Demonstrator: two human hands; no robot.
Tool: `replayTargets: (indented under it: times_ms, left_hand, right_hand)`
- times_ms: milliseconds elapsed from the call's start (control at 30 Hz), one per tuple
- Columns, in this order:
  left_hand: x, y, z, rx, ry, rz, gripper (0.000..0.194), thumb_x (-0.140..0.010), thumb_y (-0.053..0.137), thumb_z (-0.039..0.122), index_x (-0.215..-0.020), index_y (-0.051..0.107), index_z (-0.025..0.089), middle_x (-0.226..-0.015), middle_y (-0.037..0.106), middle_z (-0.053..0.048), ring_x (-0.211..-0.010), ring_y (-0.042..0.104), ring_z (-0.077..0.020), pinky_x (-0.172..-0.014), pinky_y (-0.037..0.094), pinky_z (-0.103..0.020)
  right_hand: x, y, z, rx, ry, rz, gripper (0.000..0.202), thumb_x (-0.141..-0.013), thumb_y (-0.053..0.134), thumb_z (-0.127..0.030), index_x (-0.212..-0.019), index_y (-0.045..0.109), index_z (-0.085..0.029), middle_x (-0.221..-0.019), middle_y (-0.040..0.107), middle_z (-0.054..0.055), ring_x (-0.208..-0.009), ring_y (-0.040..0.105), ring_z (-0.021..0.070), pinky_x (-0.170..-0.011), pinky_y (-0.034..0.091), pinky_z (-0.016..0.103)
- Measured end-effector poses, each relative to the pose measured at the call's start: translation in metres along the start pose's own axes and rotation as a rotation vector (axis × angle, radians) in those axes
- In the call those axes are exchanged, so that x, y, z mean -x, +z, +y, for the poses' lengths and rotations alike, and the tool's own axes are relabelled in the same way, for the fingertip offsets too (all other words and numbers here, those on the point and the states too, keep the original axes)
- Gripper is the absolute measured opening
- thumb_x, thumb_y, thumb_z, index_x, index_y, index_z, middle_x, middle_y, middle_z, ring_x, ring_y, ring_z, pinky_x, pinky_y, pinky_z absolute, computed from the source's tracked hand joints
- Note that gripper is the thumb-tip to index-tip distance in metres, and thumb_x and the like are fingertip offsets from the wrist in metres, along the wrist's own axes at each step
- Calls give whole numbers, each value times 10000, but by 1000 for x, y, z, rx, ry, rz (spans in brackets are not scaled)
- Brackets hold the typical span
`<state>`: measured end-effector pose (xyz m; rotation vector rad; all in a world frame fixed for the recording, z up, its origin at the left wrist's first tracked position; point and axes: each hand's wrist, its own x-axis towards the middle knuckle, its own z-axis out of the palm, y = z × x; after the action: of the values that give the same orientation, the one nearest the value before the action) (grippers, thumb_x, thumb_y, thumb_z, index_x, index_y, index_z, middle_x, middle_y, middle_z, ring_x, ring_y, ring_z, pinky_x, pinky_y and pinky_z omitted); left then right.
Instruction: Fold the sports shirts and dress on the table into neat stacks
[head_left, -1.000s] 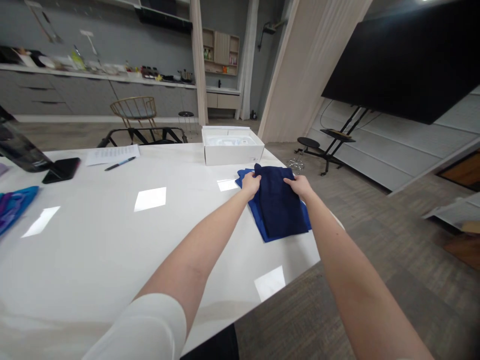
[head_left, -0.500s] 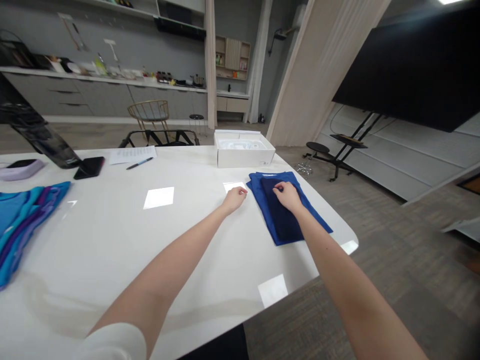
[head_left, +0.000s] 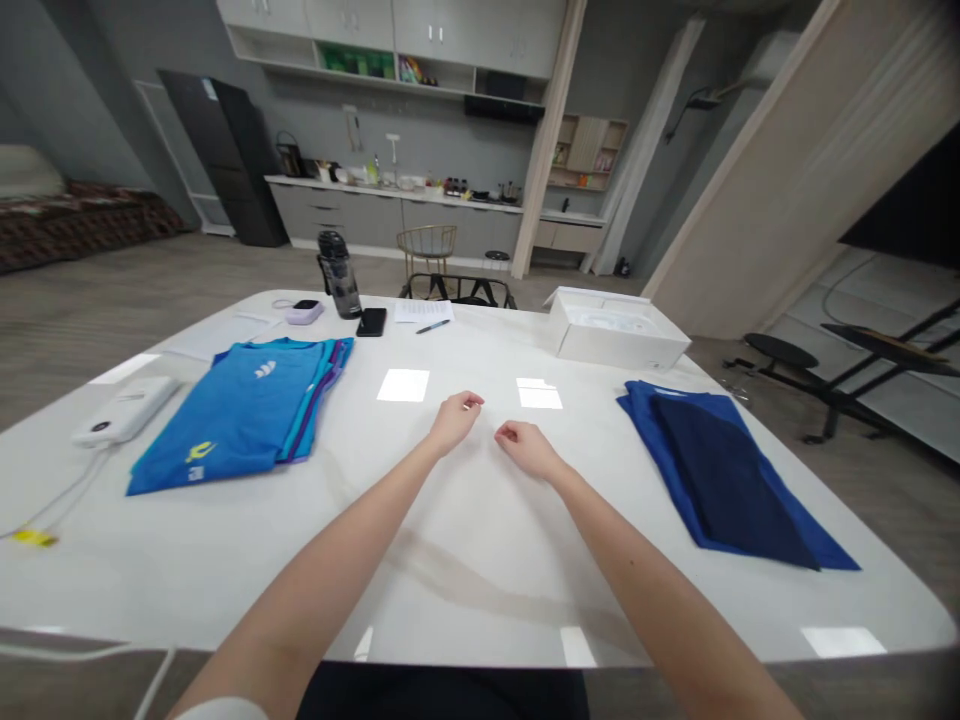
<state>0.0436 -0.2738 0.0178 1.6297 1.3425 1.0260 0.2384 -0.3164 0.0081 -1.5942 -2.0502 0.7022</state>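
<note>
Both hands hover over the middle of the white table, a small gap between them. My left hand has its fingers curled in, with nothing visible in them. Curled likewise, my right hand shows nothing held. To the right lies a folded dark navy cloth on top of a blue garment. A stack of folded blue shirts, with teal and purple edges showing, rests on the left.
An open white box stands at the back right. Along the back are a dark bottle, a phone, a pen, paper and a lilac device. A white power bank with a cable lies left.
The view has swung left, bringing the whole shirt stack into sight. My right hand has left the navy cloth and moved left, close to my left hand.
</note>
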Motion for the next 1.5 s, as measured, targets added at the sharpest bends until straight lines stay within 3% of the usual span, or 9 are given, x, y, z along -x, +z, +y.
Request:
replayTargets:
  times_ms: [133,300,400,500,667,933,1133,1300,1500]
  left_hand:
    - [8,-100,-34,-227,18,231,240,-842,526,172,-989,715,184,-1042,692,-82,-886,643,-200,-873,488,-323]
    - [8,-223,-69,-620,-42,515,292,-863,502,171,-1080,696,200,-1177,637,-120,-1134,585,-276,-1003,429,-390]
    - [3,-279,-84,-805,-170,630,344,-881,487,196,-1180,655,190,-1250,599,-159,-1213,533,-326,-1042,374,-465]
    - [-1,-315,-98,-875,-321,664,410,-894,473,225,-1277,594,145,-1309,564,-214,-1230,512,-371,-1024,360,-524]
    - [-7,-336,-115,-888,-489,578,368,-948,397,269,-1166,654,120,-1290,589,-248,-1218,513,-399,-977,374,-534]
    - [-20,-334,-119,-936,-617,663,461,-933,433,279,-1324,540,60,-1410,496,-285,-1294,451,-406,-1028,350,-530]
    - [-18,-335,-122,-933,-642,614,385,-955,396,286,-1259,588,149,-1372,551,-230,-1290,485,-397,-1045,360,-554]
    - [-9,-335,-123,-876,-517,691,304,-985,384,293,-1155,616,197,-1284,603,-187,-1207,543,-369,-989,412,-556]
    - [-1,-340,-119,-793,-403,775,195,-967,491,288,-994,659,192,-1191,642,-151,-1120,588,-310,-923,464,-440]
  right_hand:
    - [-13,29,-18,272,-74,95,182,-941,526,-312,-929,675,-208,-850,690,43,-829,614,195,-747,387,284]
    - [-20,34,-12,364,-154,154,244,-966,464,-391,-913,631,-222,-781,653,41,-798,610,223,-737,379,311]
    - [-20,34,-7,344,-182,170,277,-965,448,-434,-898,625,-232,-731,631,39,-755,603,233,-711,385,322]
    - [-20,35,-5,280,-172,168,308,-961,436,-477,-886,625,-245,-694,618,42,-714,594,243,-696,399,338]
    - [-21,33,1,156,-97,145,314,-917,479,-539,-880,641,-272,-678,625,41,-698,604,257,-687,428,361]
    - [-20,32,10,-111,-42,130,339,-909,535,-567,-901,653,-249,-672,586,-1,-651,539,203,-640,411,320]
    - [-18,31,8,-228,-69,136,348,-902,568,-541,-939,672,-211,-749,624,14,-712,537,185,-672,412,301]
    - [-17,44,-34,-378,-87,15,334,-901,575,-516,-891,666,-195,-767,631,16,-722,548,172,-682,419,292]
    - [-31,84,-101,-513,-156,-227,310,-892,569,-486,-855,648,-188,-682,567,-18,-646,500,141,-618,374,268]
